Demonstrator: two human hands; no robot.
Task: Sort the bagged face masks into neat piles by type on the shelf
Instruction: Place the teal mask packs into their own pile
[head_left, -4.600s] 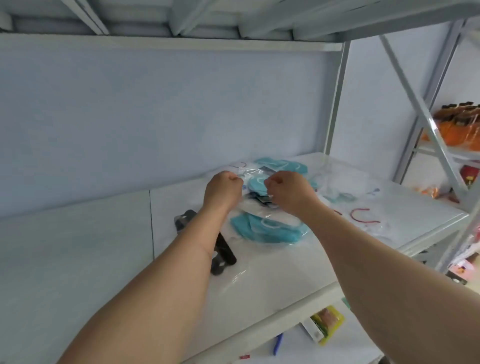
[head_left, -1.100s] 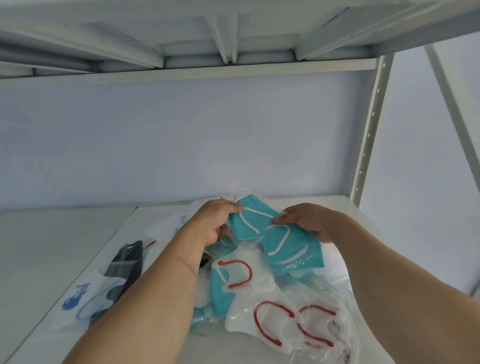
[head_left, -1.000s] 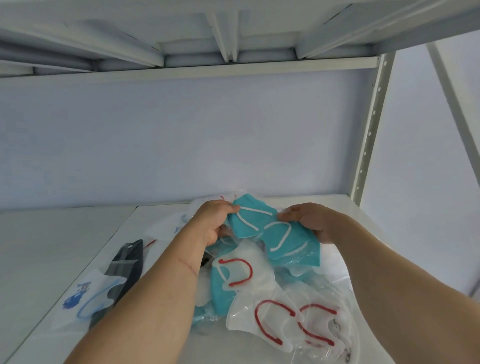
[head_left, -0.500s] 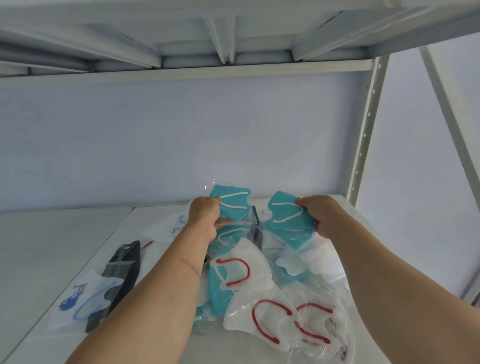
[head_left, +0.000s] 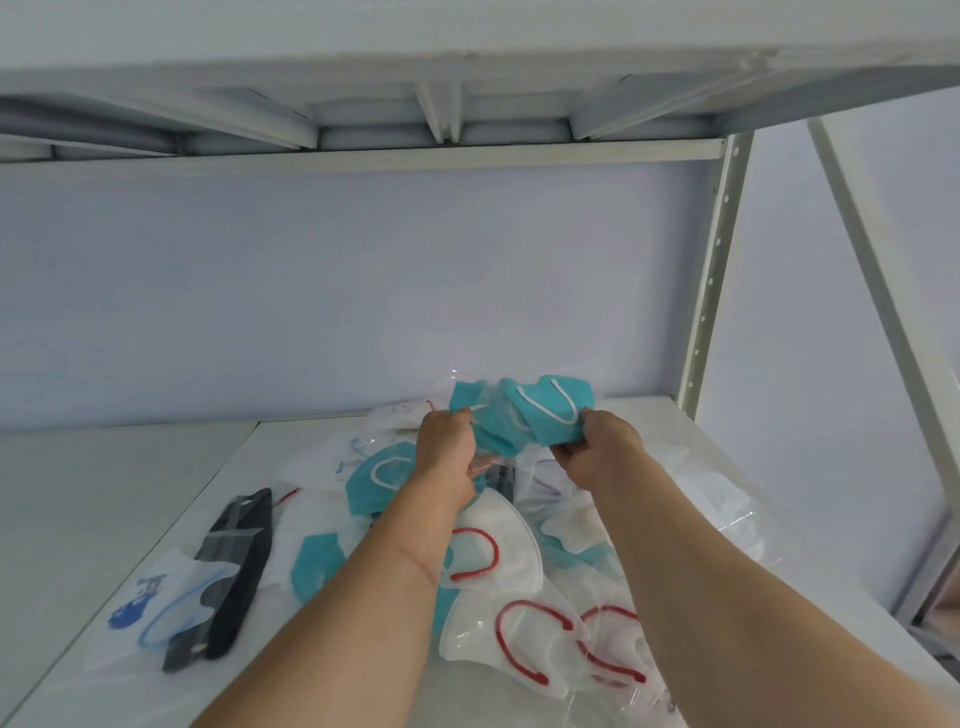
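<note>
Here the white shelf runs under another shelf board, with a pale lilac wall behind and a perforated post at 2 o'clock. The left hand and the right hand each pinch bagged teal masks, raised over the pile. At 6 o'clock lie white masks with red loops; at 8 o'clock a black mask partly covers a blue-printed mask

A pale blue wall stands behind the rack.
</note>
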